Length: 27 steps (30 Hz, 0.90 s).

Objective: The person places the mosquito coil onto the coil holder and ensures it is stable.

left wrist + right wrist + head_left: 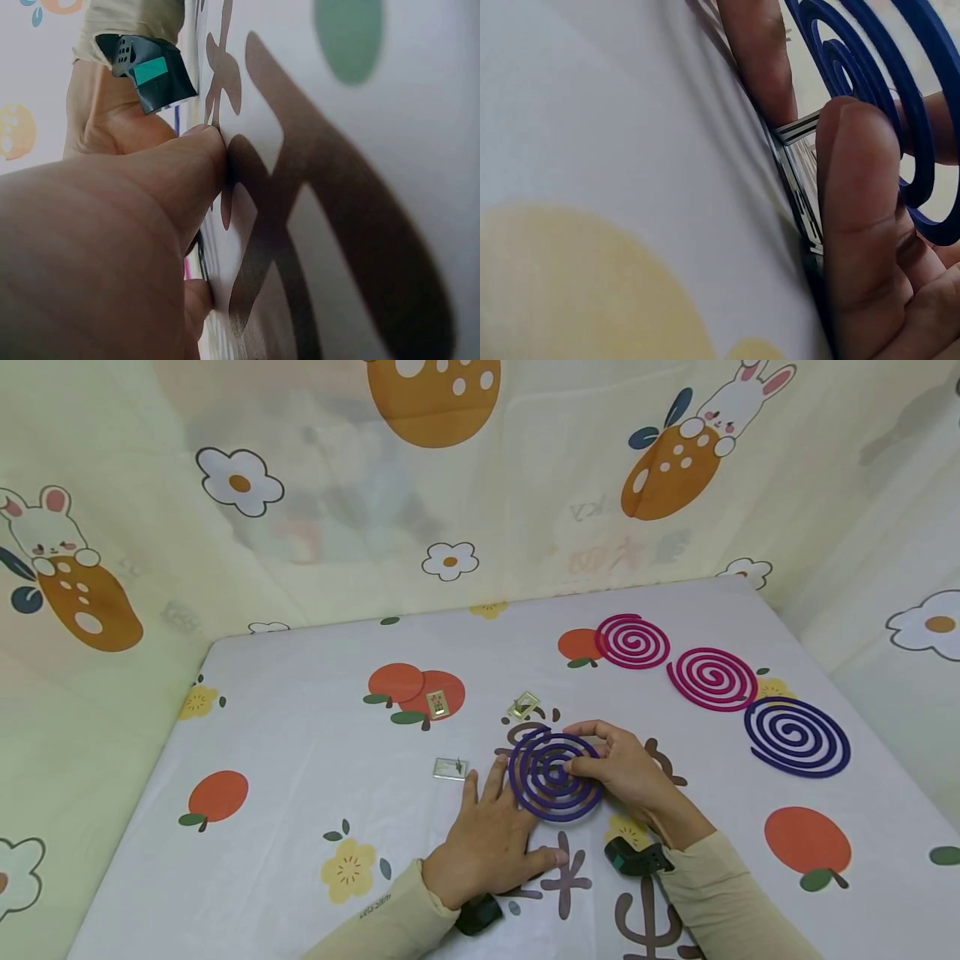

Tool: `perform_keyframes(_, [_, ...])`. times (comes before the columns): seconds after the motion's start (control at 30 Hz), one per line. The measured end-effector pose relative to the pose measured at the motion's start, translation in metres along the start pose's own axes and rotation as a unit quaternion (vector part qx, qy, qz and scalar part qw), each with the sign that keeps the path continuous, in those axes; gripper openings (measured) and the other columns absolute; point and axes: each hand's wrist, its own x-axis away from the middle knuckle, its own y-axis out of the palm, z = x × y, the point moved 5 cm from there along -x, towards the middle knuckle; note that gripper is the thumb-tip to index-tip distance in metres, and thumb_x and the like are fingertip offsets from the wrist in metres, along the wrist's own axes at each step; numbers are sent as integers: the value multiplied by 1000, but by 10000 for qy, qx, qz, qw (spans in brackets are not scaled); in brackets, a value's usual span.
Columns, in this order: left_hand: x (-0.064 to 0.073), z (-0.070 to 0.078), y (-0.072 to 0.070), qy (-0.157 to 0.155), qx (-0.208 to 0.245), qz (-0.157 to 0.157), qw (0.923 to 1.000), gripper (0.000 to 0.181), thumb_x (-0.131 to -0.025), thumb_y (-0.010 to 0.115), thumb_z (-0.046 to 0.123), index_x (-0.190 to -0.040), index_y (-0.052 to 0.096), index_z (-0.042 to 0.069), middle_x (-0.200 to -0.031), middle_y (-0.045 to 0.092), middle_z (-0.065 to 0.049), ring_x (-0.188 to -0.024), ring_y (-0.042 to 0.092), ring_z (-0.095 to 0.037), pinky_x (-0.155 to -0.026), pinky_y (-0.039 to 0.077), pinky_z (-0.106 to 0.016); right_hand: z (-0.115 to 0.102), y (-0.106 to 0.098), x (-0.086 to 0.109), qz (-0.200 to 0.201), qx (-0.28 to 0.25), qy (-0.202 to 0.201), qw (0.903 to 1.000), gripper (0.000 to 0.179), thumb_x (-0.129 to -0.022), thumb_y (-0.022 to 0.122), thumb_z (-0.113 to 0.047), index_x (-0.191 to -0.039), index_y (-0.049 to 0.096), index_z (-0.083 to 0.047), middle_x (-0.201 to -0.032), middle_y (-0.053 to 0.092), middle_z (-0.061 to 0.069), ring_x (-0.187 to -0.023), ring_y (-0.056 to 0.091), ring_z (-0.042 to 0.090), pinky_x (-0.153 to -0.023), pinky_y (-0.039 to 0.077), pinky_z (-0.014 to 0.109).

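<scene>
A dark blue mosquito coil [557, 774] is in my right hand [630, 777], its thumb and fingers pinching it near the centre. The right wrist view shows the blue coil [922, 82] tilted above the tabletop. Beneath it, close to the fingers, lies a thin metal stand [801, 201] with an upright strip, largely hidden by the thumb. My left hand [487, 839] rests palm down on the cloth with its fingers spread. Its fingertips reach the coil's left edge, and some pass behind it. In the left wrist view, the left thumb [172, 169] touches the printed cloth.
Three small metal stands lie beyond the hands: a gold one [438, 704], another gold one [523, 705] and a silver one [451, 768]. Two pink coils [633, 643] and a second blue coil [797, 732] lie at the back right. A patterned curtain [322, 568] rises behind the table.
</scene>
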Motion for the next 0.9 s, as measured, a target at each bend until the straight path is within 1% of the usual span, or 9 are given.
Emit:
perform_keyframes(0.1, [0, 0, 0, -19, -34, -31, 10000, 92, -96, 53, 74, -168, 19, 29, -175, 11, -9, -160, 9, -42, -120, 17, -71, -1, 0, 0, 5, 27, 9, 10000, 56, -92, 72, -1, -141, 48, 7, -94, 77, 10, -90, 71, 12, -80, 58, 24])
perform_keyframes(0.2, [0, 0, 0, -27, -72, -50, 10000, 93, -96, 53, 73, -169, 17, 29, -175, 11, -8, -160, 9, -42, -120, 17, -71, -1, 1, 0, -11, 14, 58, 10000, 56, -92, 72, -2, -142, 48, 6, -94, 77, 11, -90, 72, 13, -80, 58, 24])
perform_keyframes(0.43, [0, 0, -1, 26, -1, 40, 10000, 91, -96, 53, 73, -168, 21, 29, -175, 11, -8, -160, 10, -42, -119, 18, -72, -1, 0, 1, -60, -19, 95, 9999, 56, -94, 71, -2, -144, 48, 5, -106, 77, 16, -97, 72, 16, -84, 58, 25])
perform_keyframes(0.67, [0, 1, -2, 13, 48, 11, 10000, 90, -96, 53, 73, -168, 21, 30, -175, 11, -9, -160, 9, -41, -119, 18, -72, -2, -1, 1, -52, 45, 39, 10000, 56, -92, 72, -1, -142, 48, 6, -96, 77, 10, -92, 72, 12, -81, 58, 23])
perform_keyframes(0.77, [0, 1, -2, 11, 0, 5, 10000, 90, -96, 53, 73, -168, 21, 29, -175, 12, -9, -160, 9, -41, -119, 18, -72, -1, -1, 0, -37, 71, 43, 10000, 56, -91, 72, -1, -141, 49, 6, -93, 77, 9, -91, 71, 11, -80, 58, 23])
perform_keyframes(0.9, [0, 0, -1, -2, 71, -6, 10000, 90, -95, 54, 73, -168, 21, 30, -175, 12, -9, -160, 9, -41, -119, 17, -72, 0, -1, 0, 5, 145, 72, 9999, 55, -91, 72, -1, -141, 49, 6, -90, 77, 8, -89, 71, 11, -79, 57, 23])
